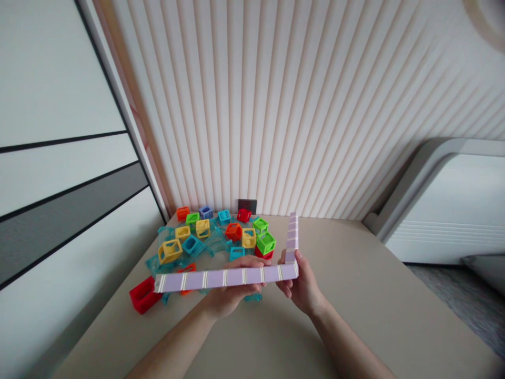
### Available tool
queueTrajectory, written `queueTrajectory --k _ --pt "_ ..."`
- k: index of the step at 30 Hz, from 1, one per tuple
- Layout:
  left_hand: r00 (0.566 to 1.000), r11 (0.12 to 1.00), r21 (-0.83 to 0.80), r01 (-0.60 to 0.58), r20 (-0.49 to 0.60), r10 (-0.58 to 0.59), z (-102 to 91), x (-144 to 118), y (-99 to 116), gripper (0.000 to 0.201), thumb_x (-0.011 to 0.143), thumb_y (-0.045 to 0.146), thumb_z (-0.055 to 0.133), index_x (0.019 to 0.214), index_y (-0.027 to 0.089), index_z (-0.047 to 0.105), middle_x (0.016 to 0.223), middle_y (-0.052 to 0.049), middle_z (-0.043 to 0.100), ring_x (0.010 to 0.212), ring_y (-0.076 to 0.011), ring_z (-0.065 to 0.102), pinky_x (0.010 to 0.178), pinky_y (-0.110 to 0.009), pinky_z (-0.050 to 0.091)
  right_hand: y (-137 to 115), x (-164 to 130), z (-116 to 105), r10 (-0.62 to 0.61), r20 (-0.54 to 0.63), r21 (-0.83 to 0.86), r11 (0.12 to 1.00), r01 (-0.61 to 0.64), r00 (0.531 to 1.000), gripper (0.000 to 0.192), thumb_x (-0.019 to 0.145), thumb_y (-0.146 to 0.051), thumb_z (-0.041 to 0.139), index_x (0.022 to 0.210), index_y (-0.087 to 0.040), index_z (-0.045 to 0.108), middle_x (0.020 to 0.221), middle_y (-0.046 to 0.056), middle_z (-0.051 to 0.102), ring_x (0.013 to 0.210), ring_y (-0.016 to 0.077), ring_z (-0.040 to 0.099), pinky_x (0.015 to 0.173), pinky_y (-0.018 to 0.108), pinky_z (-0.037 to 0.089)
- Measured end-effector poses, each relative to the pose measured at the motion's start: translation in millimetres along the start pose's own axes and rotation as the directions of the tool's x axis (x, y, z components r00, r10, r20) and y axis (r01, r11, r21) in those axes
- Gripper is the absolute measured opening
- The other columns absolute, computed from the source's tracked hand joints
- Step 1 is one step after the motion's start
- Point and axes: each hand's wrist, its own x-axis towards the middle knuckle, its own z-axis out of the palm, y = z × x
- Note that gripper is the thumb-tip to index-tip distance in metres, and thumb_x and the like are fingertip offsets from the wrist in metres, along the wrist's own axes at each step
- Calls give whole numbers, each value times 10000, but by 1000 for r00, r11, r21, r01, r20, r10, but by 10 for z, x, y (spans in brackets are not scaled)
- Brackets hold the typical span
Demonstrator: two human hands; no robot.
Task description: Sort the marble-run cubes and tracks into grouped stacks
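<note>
- Both hands hold a lilac L-shaped frame piece up above the near middle of the beige bench.
- The frame piece has a long arm that runs left to right in front of the hands and a shorter arm that runs from its right corner toward the far wall; pale bands split both arms into segments.
- The left hand sits under and behind the long arm near its middle, fingers curled over the top edge and closed on the piece.
- The right hand is at the corner, its thumb pressed against the inner side of the short arm and its fingers wrapped beneath, closed on the piece.
- Just beyond the frame piece, on the far left part of the bench, lies a heap of small open-sided cubes in yellow, green, blue, orange and red.
- Clear teal curved track pieces lie mixed among the cubes.
- A red cube rests apart from the heap, at the near left, just below the left end of the long arm.
- A small dark block stands against the ribbed wall behind the heap.
- A white appliance stands to the right of the bench.
</note>
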Motion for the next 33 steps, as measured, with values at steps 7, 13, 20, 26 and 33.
queueTrajectory --k 7,13,20,26,33 --pt "898 967 -256 -8 -428 -106 94 140 -22 455 792 500 798 1080 179 652 894 -30 698 607 -90 612 532 -201 508 85 -104 -4 -196 115 -318 921 224 974 361 974 -556 545 1074 -227 655 920 72 701 701 200 657 651 336 538" --pt "814 989 -132 64 -566 -129 89 146 33 434 810 539 758 1008 173 634 930 -47 744 378 -9 470 323 -135 223 69 -131 -6 -241 250 -576 742 344 938 372 1043 -491 410 1142 -240 667 949 95 702 986 268 654 957 442 493" --pt "769 983 -146 116 -613 -181 124 145 42 473 770 573 771 971 155 679 1070 -108 767 301 22 417 298 -150 163 77 -66 -150 -311 250 -724 569 390 917 320 980 -482 551 1103 -229 702 987 121 703 1042 305 641 1009 475 473" --pt "795 977 -183 110 -573 -197 124 149 24 449 767 545 784 952 152 669 1061 -111 782 326 0 469 320 -157 259 149 -88 -192 -337 185 -696 618 366 923 391 958 -573 541 1103 -238 680 916 122 715 1020 325 652 952 495 501" --pt "884 986 -71 150 -438 -165 143 66 -17 467 817 557 731 1056 165 647 1077 -149 777 375 -75 587 369 -194 334 125 -62 -166 -320 154 -674 657 337 935 415 956 -604 518 1059 -237 682 991 124 714 972 307 642 900 446 512"
